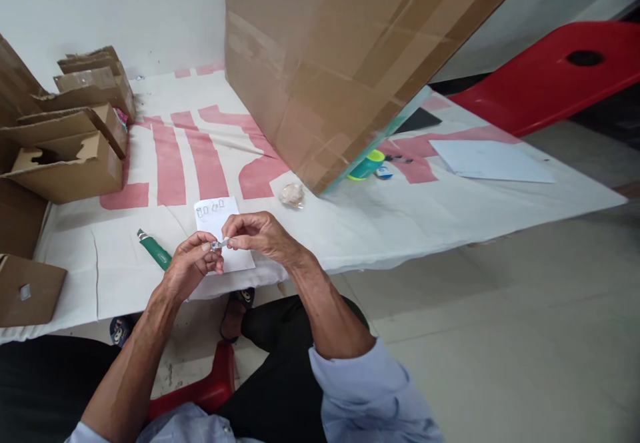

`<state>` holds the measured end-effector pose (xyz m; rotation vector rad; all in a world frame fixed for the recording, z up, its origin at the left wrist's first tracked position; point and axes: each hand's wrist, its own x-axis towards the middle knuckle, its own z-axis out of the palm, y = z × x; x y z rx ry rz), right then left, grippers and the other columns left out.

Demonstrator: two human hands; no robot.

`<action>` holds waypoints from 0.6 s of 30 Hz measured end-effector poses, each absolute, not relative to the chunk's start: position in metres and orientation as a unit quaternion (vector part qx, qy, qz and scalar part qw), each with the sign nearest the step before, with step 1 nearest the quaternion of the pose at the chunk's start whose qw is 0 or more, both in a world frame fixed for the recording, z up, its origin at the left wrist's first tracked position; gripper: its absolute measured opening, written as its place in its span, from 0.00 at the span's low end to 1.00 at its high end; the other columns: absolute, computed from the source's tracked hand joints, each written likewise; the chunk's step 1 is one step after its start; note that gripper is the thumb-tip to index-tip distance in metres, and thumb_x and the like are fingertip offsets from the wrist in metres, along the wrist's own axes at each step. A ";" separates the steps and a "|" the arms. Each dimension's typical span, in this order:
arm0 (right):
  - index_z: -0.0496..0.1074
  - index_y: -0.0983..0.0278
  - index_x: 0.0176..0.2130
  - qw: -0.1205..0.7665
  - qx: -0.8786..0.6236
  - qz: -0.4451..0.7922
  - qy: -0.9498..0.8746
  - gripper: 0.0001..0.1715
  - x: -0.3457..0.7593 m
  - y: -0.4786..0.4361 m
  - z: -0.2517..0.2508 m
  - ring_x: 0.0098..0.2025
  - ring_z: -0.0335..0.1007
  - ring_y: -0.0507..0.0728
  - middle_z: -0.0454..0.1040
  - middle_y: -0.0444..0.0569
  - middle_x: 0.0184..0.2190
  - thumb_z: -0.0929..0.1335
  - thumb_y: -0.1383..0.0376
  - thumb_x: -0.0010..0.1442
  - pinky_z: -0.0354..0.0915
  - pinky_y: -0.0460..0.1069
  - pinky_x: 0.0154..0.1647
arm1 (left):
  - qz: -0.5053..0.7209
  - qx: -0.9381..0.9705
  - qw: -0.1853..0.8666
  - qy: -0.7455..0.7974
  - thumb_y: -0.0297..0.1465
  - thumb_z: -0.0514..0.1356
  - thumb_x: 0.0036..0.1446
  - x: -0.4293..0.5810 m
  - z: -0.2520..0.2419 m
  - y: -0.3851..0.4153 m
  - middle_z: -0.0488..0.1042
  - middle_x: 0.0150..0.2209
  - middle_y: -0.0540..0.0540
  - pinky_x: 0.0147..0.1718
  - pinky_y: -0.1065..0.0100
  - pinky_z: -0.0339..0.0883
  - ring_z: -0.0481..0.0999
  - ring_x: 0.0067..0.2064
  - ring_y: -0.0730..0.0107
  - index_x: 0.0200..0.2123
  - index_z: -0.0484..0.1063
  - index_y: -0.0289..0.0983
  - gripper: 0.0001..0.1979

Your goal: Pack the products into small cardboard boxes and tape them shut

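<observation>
Above a small white paper sheet (pixel 235 261) with little drawn shapes along its top, my two hands meet. My left hand (pixel 193 259) is closed, pinching a small shiny, silvery-clear piece (pixel 215 246) between thumb and fingers. From the right, my right hand (pixel 260 235) pinches a thin pale strip (pixel 225 241) that touches or joins that piece; its exact kind is too small to make out. A green utility knife (pixel 155 249) lies just left of my left hand, its end partly behind the hand.
A large cardboard box (pixel 320 83) stands behind my hands. Smaller open boxes (pixel 75 166) line the left side. A clear bag with beige contents (pixel 292 195), a green-yellow tape roll (pixel 367 165) and white sheets (pixel 493 161) lie rightward. A red chair (pixel 545 89) stands beyond.
</observation>
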<state>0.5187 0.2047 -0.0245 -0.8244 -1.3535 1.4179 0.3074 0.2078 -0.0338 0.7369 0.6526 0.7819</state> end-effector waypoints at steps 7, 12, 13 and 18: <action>0.80 0.60 0.33 0.497 -0.332 0.530 -0.602 0.02 0.517 0.205 -0.026 0.38 0.72 0.54 0.79 0.44 0.34 0.76 0.65 0.57 0.67 0.51 0.41 | 0.336 0.348 0.808 0.336 0.46 0.80 0.45 0.313 -0.028 0.205 0.71 0.24 0.51 0.21 0.71 0.66 0.71 0.21 0.75 0.26 0.72 0.35 0.26; 0.81 0.60 0.33 0.476 -0.339 0.529 -0.615 0.03 0.517 0.203 -0.021 0.39 0.74 0.55 0.79 0.46 0.35 0.76 0.64 0.58 0.69 0.51 0.41 | 0.342 0.361 0.791 0.356 0.44 0.81 0.43 0.315 -0.023 0.204 0.70 0.23 0.52 0.22 0.71 0.64 0.69 0.21 0.76 0.26 0.73 0.35 0.24; 0.81 0.61 0.34 0.472 -0.345 0.537 -0.608 0.03 0.518 0.203 -0.020 0.39 0.74 0.55 0.80 0.46 0.36 0.76 0.64 0.57 0.69 0.51 0.41 | 0.356 0.370 0.778 0.363 0.44 0.80 0.43 0.315 -0.023 0.204 0.70 0.22 0.52 0.22 0.71 0.64 0.69 0.22 0.76 0.26 0.74 0.35 0.23; 0.80 0.62 0.38 0.444 -0.372 0.593 -0.559 0.12 0.519 0.203 -0.021 0.36 0.76 0.55 0.80 0.46 0.33 0.77 0.57 0.59 0.72 0.51 0.40 | 0.437 0.501 0.610 0.431 0.43 0.75 0.51 0.314 -0.025 0.200 0.70 0.20 0.52 0.26 0.70 0.64 0.68 0.23 0.74 0.25 0.76 0.37 0.18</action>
